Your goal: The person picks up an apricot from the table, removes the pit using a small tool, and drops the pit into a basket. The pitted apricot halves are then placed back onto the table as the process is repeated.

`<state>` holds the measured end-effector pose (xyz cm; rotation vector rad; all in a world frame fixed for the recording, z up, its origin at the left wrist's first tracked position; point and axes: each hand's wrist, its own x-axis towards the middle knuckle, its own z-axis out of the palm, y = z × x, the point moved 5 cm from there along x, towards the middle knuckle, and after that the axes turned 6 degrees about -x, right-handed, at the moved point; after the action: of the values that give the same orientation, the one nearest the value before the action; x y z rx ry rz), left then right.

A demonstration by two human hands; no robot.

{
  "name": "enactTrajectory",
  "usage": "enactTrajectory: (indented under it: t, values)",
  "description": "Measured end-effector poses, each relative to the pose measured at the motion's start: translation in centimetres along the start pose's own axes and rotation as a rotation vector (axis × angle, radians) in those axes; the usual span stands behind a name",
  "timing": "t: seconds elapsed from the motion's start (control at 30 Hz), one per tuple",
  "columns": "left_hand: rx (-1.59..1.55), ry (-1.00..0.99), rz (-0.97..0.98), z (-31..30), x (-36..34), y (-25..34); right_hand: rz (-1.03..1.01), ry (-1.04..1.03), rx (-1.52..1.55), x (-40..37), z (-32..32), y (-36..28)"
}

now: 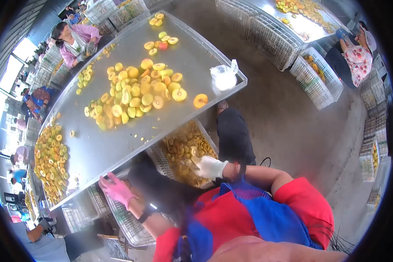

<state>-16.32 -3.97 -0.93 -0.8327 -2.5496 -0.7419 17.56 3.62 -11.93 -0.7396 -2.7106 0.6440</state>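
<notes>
My left hand (117, 191), in a pink glove, rests at the near rim of the metal table (111, 150). Its fingers are stretched out and hold nothing that I can see. Lower down, my right hand (209, 167) wears a white glove and is over a crate (161, 163) of cut yellow fruit pieces (185, 146). Its fingers are curled, and whatever they hold is too blurred to name. On the table, a heap of halved yellow stone fruit (135, 89) lies in the middle, with a single half (200, 101) apart from it near the edge.
A white plastic bag (224, 77) sits at the table's right corner. Another fruit pile (51, 155) covers the left end. A second crate (133, 220) stands below my left hand. Co-workers (76, 41) sit along the far side. Stacked crates (270, 39) and another table stand across the aisle.
</notes>
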Motion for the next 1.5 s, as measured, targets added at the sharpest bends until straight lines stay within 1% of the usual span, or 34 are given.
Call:
enactTrajectory:
  t: [0.03, 0.07, 0.1, 0.13, 0.17, 0.2, 0.23, 0.27, 0.33, 0.37, 0.43, 0.5, 0.53, 0.63, 0.73, 0.83, 0.87, 0.97, 1.0, 1.03, 1.07, 1.13, 1.17, 1.2, 1.23, 1.27, 1.3, 1.37, 1.4, 1.5]
  values:
    - [-0.107, -0.108, -0.079, 0.3, -0.1, 2.3, 0.104, 0.032, 0.117, 0.1, 0.7, 0.7]
    - [-0.117, -0.186, -0.003, 3.5, 0.1, 2.5, 0.206, 0.066, 0.235, 0.3, 1.0, 1.1]
    - [-0.383, -0.285, 0.011, 4.3, -0.7, 6.2, 0.304, 0.100, 0.354, 0.5, 1.1, 1.6]
    - [-0.650, -0.393, -0.003, 5.2, -1.6, 9.8, 0.285, 0.120, 0.334, 0.8, 0.9, 1.7]
    - [-0.520, -0.415, 0.291, 8.5, -1.4, 11.6, 0.269, 0.137, 0.318, 0.7, 0.8, 1.6]
    - [-0.471, -0.426, 0.420, 9.4, -2.2, 15.2, 0.256, 0.151, 0.305, 0.5, 0.7, 1.6]
    - [-0.471, -0.521, 0.438, 11.6, -2.7, 17.8, 0.244, 0.165, 0.290, 0.5, 0.3, 1.7]
    - [-0.469, -0.618, 0.455, 14.0, -3.3, 20.2, 0.342, 0.145, 0.387, 0.3, -0.8, 1.6]
    - [-0.510, -0.674, 0.535, 16.4, -4.2, 24.7, 0.349, 0.149, 0.350, 0.1, -1.3, 1.9]
    - [-0.439, -0.753, 0.531, 17.7, -4.4, 26.7, 0.353, 0.150, 0.333, -0.2, -1.5, 2.1]
    - [-0.291, -0.908, 0.521, 20.3, -5.1, 29.6, 0.123, 0.255, 0.059, -1.1, -2.5, 1.5]
    - [-0.254, -0.899, 0.557, 22.1, -5.5, 31.1, -0.013, 0.212, -0.242, -1.2, -2.2, 1.6]
    - [-0.233, -0.895, 0.575, 23.0, -5.7, 31.7, 0.027, 0.283, -0.186, -1.3, -1.9, 2.0]
    - [-0.205, -0.890, 0.525, 24.4, -6.3, 32.1, 0.094, 0.230, -0.040, -1.5, -1.1, 3.3]
    - [-0.325, -0.948, 0.545, 24.8, -7.0, 32.6, 0.452, 0.258, 0.455, -1.6, -0.2, 4.8]
    - [-0.398, -0.929, 0.619, 26.4, -8.1, 32.6, 0.353, 0.310, 0.387, -0.8, -0.1, 4.5]
    - [-0.474, -0.882, 0.647, 26.8, -8.1, 32.3, 0.350, 0.296, 0.371, -0.7, -0.3, 4.6]
    - [-0.479, -0.871, 0.575, 25.5, -7.6, 30.3, 0.367, 0.259, 0.355, -1.0, -0.9, 4.4]
    - [-0.599, -0.880, 0.491, 26.8, -7.3, 29.0, 0.379, 0.254, 0.363, -1.2, -0.7, 4.6]
    - [-0.754, -0.922, 0.369, 27.9, -6.6, 27.5, 0.390, 0.249, 0.372, -1.2, -0.7, 4.8]
    - [-0.903, -0.960, 0.238, 28.8, -5.9, 25.7, 0.457, 0.168, 0.389, -1.1, -2.0, 4.5]
    - [-1.184, -1.041, -0.049, 27.3, -6.2, 23.3, 0.551, 0.173, 0.449, -0.9, -1.7, 4.9]
    - [-1.321, -1.076, -0.206, 23.5, -5.9, 23.1, 0.598, 0.168, 0.477, -0.7, -1.3, 5.2]
    - [-1.454, -1.098, -0.379, 19.9, -6.0, 22.8, 0.507, 0.242, 0.452, -0.3, -1.3, 5.4]
    - [-1.632, -1.118, -0.347, 17.0, -6.4, 23.0, 0.417, 0.300, 0.435, -0.2, -1.3, 5.2]
    - [-1.764, -1.123, -0.524, 13.9, -7.1, 23.3, 0.359, 0.366, 0.418, 0.1, -2.8, 4.4]
    - [-1.785, -1.148, -0.514, 12.7, -7.2, 22.9, 0.300, 0.430, 0.408, 0.6, -4.9, 3.4]
    - [-1.825, -1.197, -0.494, 10.3, -7.6, 22.2, 0.246, 0.486, 0.421, 1.3, -6.7, 2.5]
    - [-1.859, -1.164, -0.388, 9.8, -7.7, 21.9, 0.152, 0.484, 0.321, 1.8, -6.6, 2.6]
    - [-1.890, -1.129, -0.392, 7.4, -8.0, 21.6, 0.011, 0.444, 0.092, 2.6, -7.5, 1.6]
